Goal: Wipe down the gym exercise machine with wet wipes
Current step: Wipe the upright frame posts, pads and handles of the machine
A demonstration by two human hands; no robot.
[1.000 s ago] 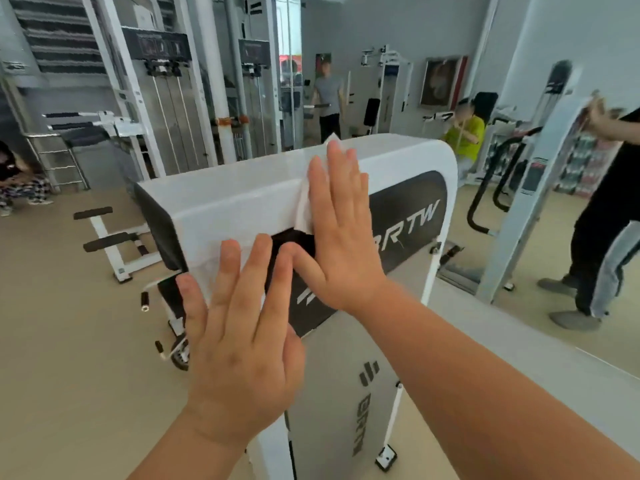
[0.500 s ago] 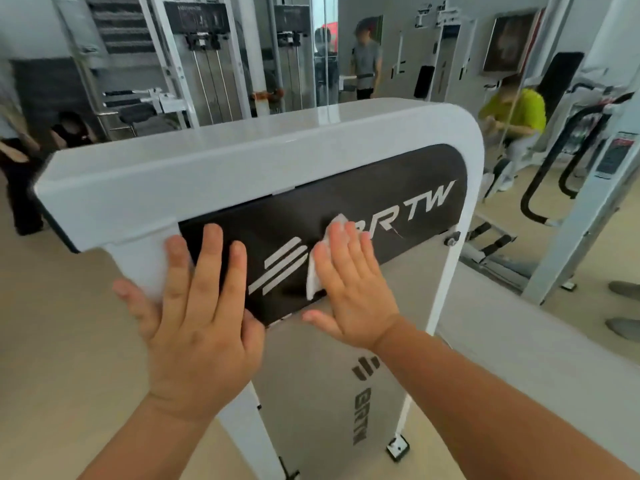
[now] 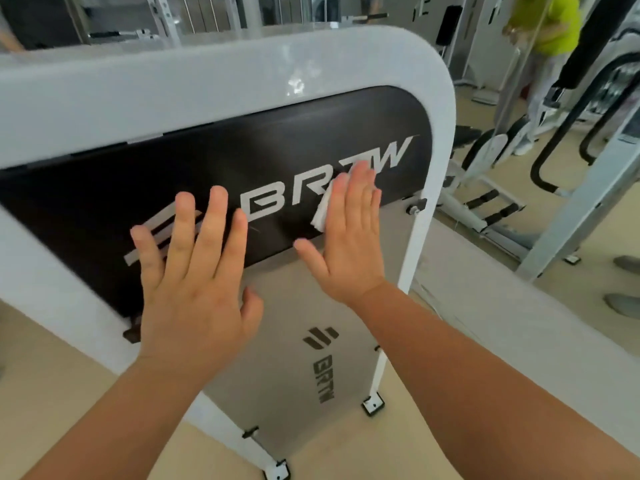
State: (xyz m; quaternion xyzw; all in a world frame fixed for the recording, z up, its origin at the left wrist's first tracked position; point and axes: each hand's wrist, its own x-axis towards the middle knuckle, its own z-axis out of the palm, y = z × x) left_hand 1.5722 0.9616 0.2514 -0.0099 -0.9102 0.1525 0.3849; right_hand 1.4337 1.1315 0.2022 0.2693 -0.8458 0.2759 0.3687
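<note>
A white gym machine housing (image 3: 221,74) fills the head view, with a black panel (image 3: 104,188) marked BRTW across its front. My right hand (image 3: 349,237) lies flat with straight fingers on the panel's right part and presses a white wet wipe (image 3: 320,216) against it; only the wipe's left edge shows from under the fingers. My left hand (image 3: 194,271) is spread flat on the panel's lower left, over the stripe logo, holding nothing.
A grey lower cover (image 3: 304,358) with a small BRTW logo runs down to white feet on the beige floor. Other machines (image 3: 554,150) stand at right. A person in a yellow-green shirt (image 3: 547,26) is behind, and someone's shoes (image 3: 623,282) are at the right edge.
My right hand slid the wipe from the housing's top edge down onto the black panel, then rightward along the letters. My left hand moved right onto the stripe logo. The view came closer.
</note>
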